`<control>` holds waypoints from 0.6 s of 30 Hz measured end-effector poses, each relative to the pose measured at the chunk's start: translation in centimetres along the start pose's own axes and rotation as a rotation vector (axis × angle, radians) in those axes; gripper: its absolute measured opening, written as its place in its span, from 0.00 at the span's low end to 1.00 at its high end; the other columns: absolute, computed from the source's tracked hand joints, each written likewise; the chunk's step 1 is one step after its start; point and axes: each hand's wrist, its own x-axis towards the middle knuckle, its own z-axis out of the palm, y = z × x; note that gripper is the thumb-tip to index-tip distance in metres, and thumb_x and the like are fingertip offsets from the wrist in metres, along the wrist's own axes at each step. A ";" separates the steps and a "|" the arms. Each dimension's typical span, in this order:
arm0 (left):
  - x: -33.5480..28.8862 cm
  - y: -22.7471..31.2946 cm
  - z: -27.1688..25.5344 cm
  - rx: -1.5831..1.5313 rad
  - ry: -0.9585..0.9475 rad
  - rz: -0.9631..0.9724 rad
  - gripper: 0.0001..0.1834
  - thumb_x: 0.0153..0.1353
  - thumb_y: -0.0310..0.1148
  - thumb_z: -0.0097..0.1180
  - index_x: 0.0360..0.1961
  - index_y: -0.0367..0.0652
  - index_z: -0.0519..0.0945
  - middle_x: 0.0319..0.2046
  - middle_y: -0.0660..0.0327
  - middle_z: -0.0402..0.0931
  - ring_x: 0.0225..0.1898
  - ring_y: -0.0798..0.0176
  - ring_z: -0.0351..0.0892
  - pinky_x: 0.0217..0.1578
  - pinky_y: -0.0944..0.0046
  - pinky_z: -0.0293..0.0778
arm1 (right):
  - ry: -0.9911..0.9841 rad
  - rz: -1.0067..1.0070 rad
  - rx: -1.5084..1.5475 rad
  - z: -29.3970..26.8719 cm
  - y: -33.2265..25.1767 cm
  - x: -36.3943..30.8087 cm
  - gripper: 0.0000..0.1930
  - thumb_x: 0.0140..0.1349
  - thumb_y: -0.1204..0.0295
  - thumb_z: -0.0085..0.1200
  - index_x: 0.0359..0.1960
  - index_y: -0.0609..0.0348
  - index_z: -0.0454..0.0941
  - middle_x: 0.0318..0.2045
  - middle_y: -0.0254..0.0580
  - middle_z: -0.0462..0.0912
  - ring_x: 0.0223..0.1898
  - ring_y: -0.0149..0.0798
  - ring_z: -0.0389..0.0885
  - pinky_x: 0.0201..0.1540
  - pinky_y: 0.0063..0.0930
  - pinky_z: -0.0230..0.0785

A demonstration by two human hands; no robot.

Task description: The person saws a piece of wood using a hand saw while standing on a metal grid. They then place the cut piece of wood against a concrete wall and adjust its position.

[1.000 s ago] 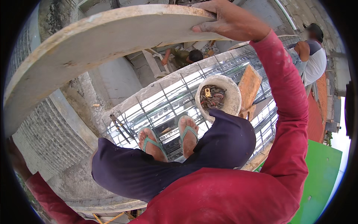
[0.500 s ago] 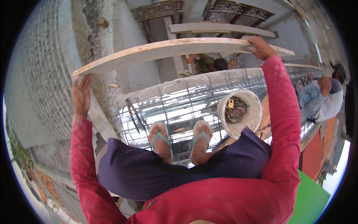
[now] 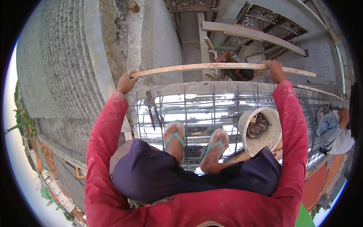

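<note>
A long wooden board spans the space in front of my knees, its narrow edge turned up toward me. My left hand grips its left end, the thumb and fingers closed round it. Toward the other end, my right hand is wrapped over the board, leaving a short length sticking out to the right. Below the board lies a grid of steel bars, on which my sandalled feet rest. Long-handled pincers lie on the bars at left. A pale bucket holding metal bits stands by my right knee.
Beyond the concrete ledge, a person is at a lower level, partly behind the board. Another person sits at far right. More planks lie across the gap ahead. Corrugated roofing slopes at left.
The board has come lower and nearer to the ledge, and has turned from showing its broad face to edge-on. Both hands moved with it; my left hand now wraps its end.
</note>
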 end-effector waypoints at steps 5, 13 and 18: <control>0.4 -3.7 1.2 0.155 -0.042 0.005 0.21 0.60 0.38 0.63 0.53 0.43 0.80 0.46 0.45 0.82 0.50 0.43 0.81 0.51 0.52 0.74 | -0.017 -0.014 0.030 3.0 -3.0 1.1 0.15 0.58 0.66 0.63 0.48 0.41 0.82 0.41 0.41 0.83 0.48 0.51 0.80 0.54 0.50 0.64; 1.1 -5.1 1.8 0.219 -0.131 0.142 0.20 0.60 0.37 0.61 0.53 0.44 0.80 0.43 0.45 0.83 0.48 0.41 0.81 0.50 0.49 0.74 | -0.092 0.025 0.026 7.4 -3.0 0.1 0.15 0.61 0.63 0.60 0.50 0.37 0.80 0.39 0.39 0.83 0.47 0.50 0.80 0.52 0.50 0.65; 1.0 -8.0 0.8 0.033 -0.160 0.050 0.20 0.60 0.33 0.63 0.52 0.38 0.80 0.41 0.49 0.85 0.45 0.54 0.85 0.48 0.58 0.76 | -0.124 0.018 -0.036 8.9 -4.4 1.3 0.16 0.62 0.73 0.51 0.49 0.38 0.81 0.40 0.38 0.84 0.47 0.47 0.84 0.49 0.50 0.67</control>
